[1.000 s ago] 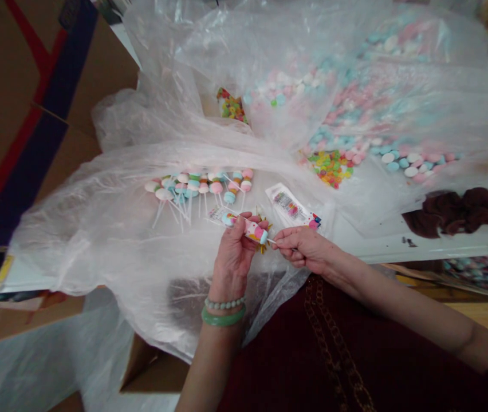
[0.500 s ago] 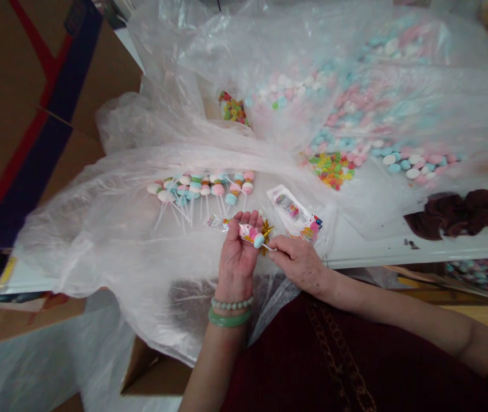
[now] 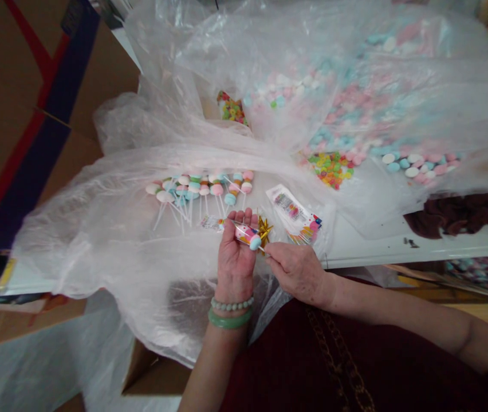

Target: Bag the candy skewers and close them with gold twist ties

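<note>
Palm up, my left hand (image 3: 237, 257) holds a clear printed candy bag (image 3: 213, 223), its thumb pressed on the plastic. A marshmallow lollipop (image 3: 255, 242) with a pale blue end piece sits at the mouth of this bag, partly inside. My right hand (image 3: 298, 272) is closed on the lollipop's white stick. Gold twist ties (image 3: 264, 230) lie just beyond the left fingers. A stack of printed bags (image 3: 293, 209) rests on the table to the right. Several marshmallow lollipops (image 3: 192, 189) lie in a row at the back left.
Clear plastic sheeting (image 3: 119, 217) covers much of the white table (image 3: 355, 249). Under it lie loose pastel marshmallows (image 3: 416, 163) and colourful gummy rings (image 3: 332, 169). A brown cloth (image 3: 454, 214) lies at the right edge. A large cardboard box (image 3: 110, 74) stands at the left.
My right hand has shifted slightly left with the stick, and the lollipop sits slightly further left and lower. The bag's far end has moved a little left.
</note>
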